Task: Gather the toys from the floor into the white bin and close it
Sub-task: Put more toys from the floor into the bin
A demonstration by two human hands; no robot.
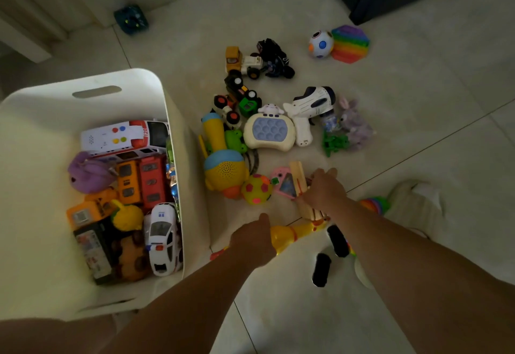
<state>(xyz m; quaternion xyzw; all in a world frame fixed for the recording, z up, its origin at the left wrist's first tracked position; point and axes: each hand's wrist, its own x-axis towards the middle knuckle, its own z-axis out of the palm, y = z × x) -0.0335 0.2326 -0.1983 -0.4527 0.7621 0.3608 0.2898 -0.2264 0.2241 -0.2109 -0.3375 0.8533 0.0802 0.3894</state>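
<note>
Beside the open white plastic bin (167, 108), half full of toys, the left hand (255, 238) grips a yellow plastic giraffe (289, 232) on the floor. The right hand (324, 189) clasps a wooden block toy (299, 179). Lifting both together risks dropping one.

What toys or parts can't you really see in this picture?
- Head view: the left hand covers part of the yellow toy, so its grip there is hidden.
- The right hand hides the middle of the wooden pieces.
- The dark green toy by the wall is too dim and small to identify.
- Toys low in the white bin are buried under others.
- No lid is in view.
</note>
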